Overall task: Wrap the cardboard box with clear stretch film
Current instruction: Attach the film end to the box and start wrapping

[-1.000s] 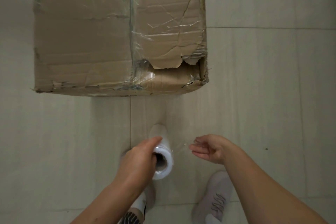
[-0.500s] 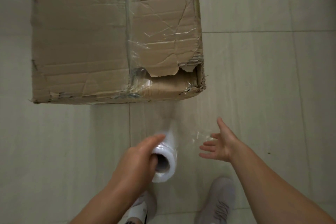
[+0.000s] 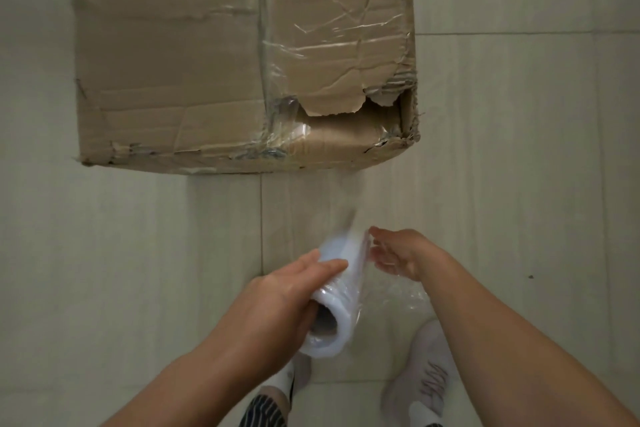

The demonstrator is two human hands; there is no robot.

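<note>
The left hand (image 3: pixel 277 305) wraps around the near end of the stretch film roll (image 3: pixel 341 284), holding it tilted with its far end aimed at the cardboard box (image 3: pixel 207 62) — likely so film can pay out toward it. The right hand (image 3: pixel 401 256) is relaxed, its fingertips (image 3: pixel 373 236) touching the roll's right side, probably feeling for the loose film (image 3: pixel 398 302) crumpled just beneath it. The box sits on the tiled floor (image 3: pixel 519 149), well apart from both hands — partly filmed on its right half.
</note>
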